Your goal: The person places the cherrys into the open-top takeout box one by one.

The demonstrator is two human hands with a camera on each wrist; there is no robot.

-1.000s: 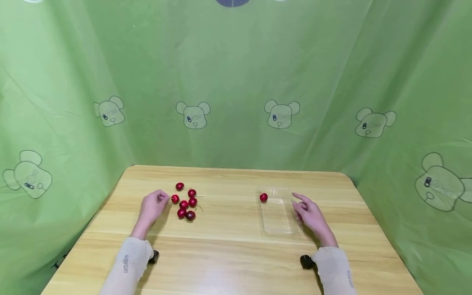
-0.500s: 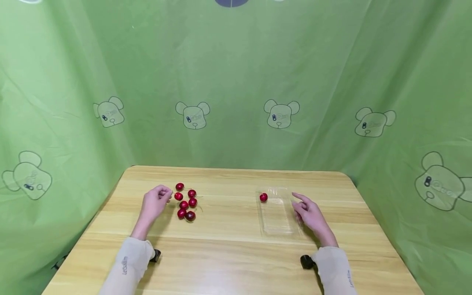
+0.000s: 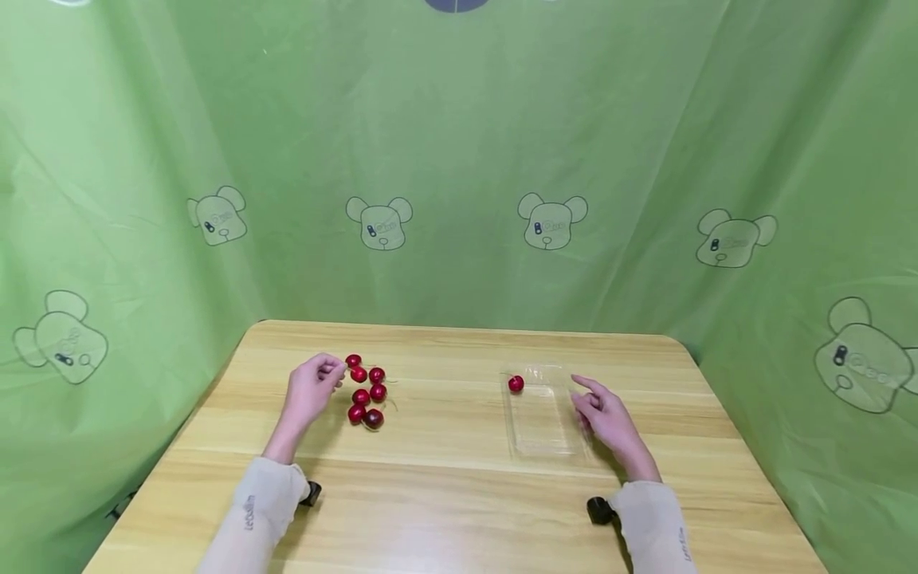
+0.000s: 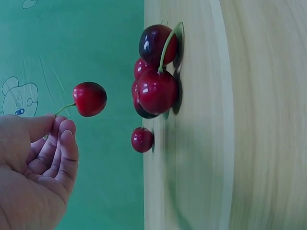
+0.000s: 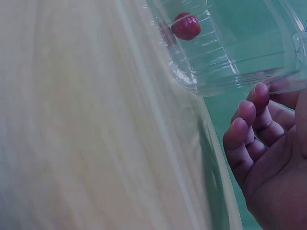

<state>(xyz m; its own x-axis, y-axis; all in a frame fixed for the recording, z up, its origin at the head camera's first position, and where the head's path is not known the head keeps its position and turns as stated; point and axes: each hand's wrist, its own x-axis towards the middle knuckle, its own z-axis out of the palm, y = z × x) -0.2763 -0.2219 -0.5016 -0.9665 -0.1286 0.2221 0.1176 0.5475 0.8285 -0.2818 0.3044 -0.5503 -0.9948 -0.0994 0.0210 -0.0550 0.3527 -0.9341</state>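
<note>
My left hand (image 3: 313, 391) pinches the thin green stem of a red cherry (image 4: 90, 99) between thumb and fingertips. That cherry hangs clear of the table in the left wrist view. Several more dark red cherries (image 4: 157, 91) lie grouped on the table just beyond the hand, some with stems showing. My right hand (image 3: 608, 418) stays at the right side of a clear plastic container (image 3: 545, 454), index finger extended and fingertips right at the rim. Inside the container, near its far left corner, sits one cherry (image 5: 187, 26).
The wooden table (image 3: 445, 478) has rounded far corners. A green curtain (image 3: 459, 135) printed with bear heads encloses its back and sides. A black wrist device (image 3: 599, 510) sits beside the right sleeve, another (image 3: 311, 493) beside the left.
My left hand has moved right and away from me, carrying the cherry by its stem toward the back of the group. The right hand and the container stay put.
</note>
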